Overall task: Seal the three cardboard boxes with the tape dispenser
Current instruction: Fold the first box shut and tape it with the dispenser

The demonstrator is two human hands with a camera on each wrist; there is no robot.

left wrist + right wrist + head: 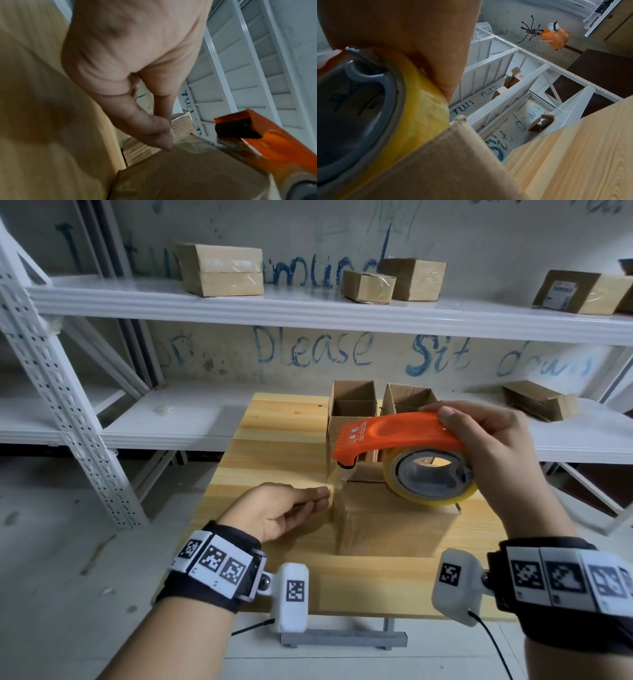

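A closed cardboard box [394, 529] [188, 175] [445, 169] lies in the middle of the wooden table [274, 433]. My right hand [459, 440] [419, 33] grips the orange tape dispenser [394, 436] [274, 142] with its yellow tape roll [431, 474] [419, 115], tilted above the box's far left corner. A short strip of clear tape [337, 482] [193, 146] runs from its mouth down to my left hand [323, 496] [169, 136], whose thumb and fingertips pinch the tape end at the box's left top edge. Two open boxes [352, 409] [407, 400] stand behind, partly hidden by the dispenser.
White metal shelving [308, 309] runs along the wall behind the table, with several taped boxes [222, 270] on the upper shelf and another box [537, 402] on the lower shelf at right. A perforated rack post [68, 412] leans at left.
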